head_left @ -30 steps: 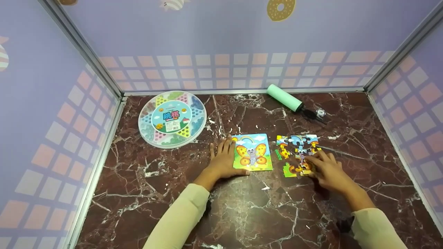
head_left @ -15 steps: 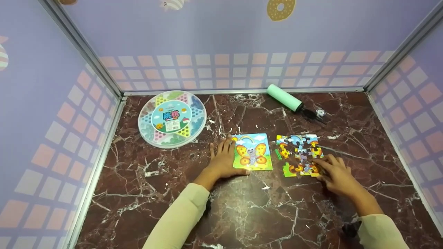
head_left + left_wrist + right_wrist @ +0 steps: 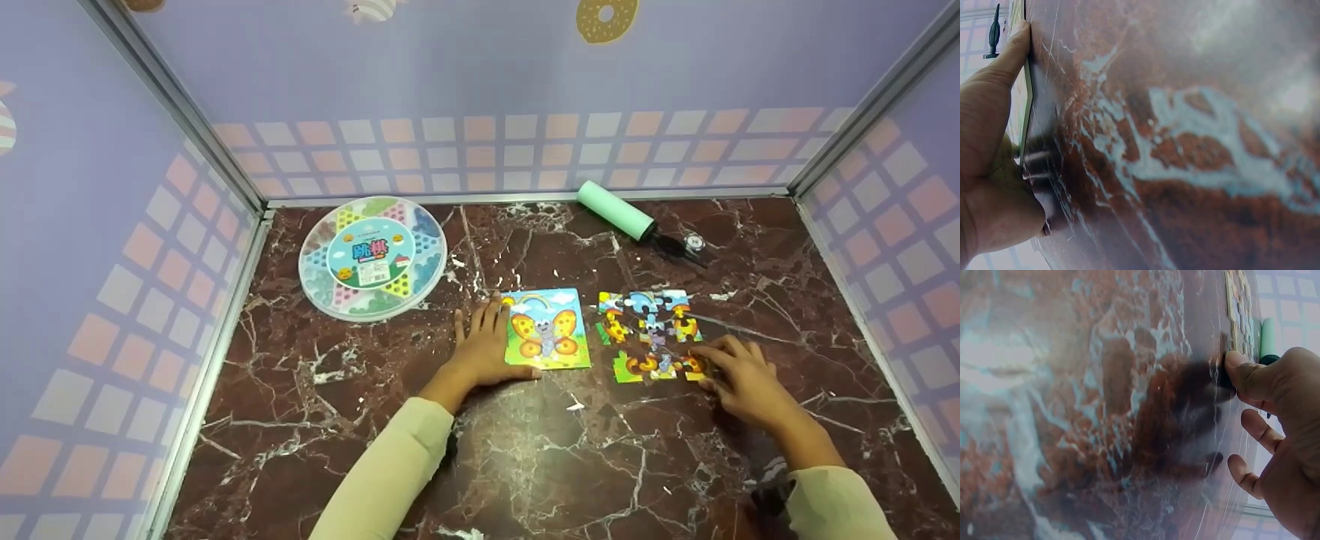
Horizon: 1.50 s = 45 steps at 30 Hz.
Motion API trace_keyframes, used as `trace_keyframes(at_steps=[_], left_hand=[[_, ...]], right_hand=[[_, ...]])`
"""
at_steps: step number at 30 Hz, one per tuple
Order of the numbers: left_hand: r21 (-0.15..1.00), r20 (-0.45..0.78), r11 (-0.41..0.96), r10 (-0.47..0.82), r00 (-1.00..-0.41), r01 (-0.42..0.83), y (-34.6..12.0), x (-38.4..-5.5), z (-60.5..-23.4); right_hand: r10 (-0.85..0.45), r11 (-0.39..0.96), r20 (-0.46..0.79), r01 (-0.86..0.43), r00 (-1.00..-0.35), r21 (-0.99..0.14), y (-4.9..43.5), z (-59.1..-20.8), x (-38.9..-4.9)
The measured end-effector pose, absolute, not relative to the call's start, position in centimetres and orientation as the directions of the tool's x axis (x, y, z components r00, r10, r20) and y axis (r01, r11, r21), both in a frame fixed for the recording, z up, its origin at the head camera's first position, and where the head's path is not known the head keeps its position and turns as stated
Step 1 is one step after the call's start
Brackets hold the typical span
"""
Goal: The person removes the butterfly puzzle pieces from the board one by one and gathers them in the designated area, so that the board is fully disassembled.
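Observation:
A square butterfly picture board (image 3: 553,330) lies flat on the table. My left hand (image 3: 484,351) rests at its left side with fingers spread, and the thumb lies along the lower edge. In the left wrist view the thumb of the left hand (image 3: 994,95) touches the board's edge. To the right, loosely arranged jigsaw pieces (image 3: 654,330) form a matching butterfly with gaps between them. My right hand (image 3: 750,382) pinches a jigsaw piece (image 3: 694,366) at the lower right corner between thumb and forefinger. Its other fingers are loosely bent in the right wrist view.
A round Chinese checkers box (image 3: 373,259) stands at the back left. Behind the jigsaw lie a mint-green cylinder (image 3: 615,210) with a black end and a small round white item (image 3: 695,243). Purple patterned walls (image 3: 510,67) enclose the marble table (image 3: 540,465) at the back and sides.
My right hand has shifted right along the bottom row, and the corner piece has slid right with it, widening the gap beside its neighbour. The left hand and the board have stayed put.

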State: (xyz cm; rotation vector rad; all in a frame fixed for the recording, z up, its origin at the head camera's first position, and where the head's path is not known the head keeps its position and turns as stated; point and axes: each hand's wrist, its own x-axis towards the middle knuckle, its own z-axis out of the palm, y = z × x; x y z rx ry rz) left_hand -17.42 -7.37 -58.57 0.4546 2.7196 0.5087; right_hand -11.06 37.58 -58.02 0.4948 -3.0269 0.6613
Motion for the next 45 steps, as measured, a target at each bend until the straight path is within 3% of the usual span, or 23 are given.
trace_keyframes(at_steps=[20,32,45], left_hand=[[0.421,-0.263,0.875,0.37,-0.891,0.239,-7.41,-17.52,-58.71],[0.414,-0.275,0.879,0.368,-0.888,0.235,-7.39,-17.65,-58.73],[0.387,-0.258,0.889,0.359,-0.897,0.244,-7.44,-17.39,-58.48]], right_hand=[[-0.311,0.857,0.126,-0.335,-0.942,-0.392,37.63,-58.32,-11.35],[-0.29,0.864,0.05,-0.284,-0.956,-0.415,37.28,-57.74,-11.3],[-0.281,0.876,0.076,-0.288,-0.957,-0.388,37.11,-57.68,-11.66]])
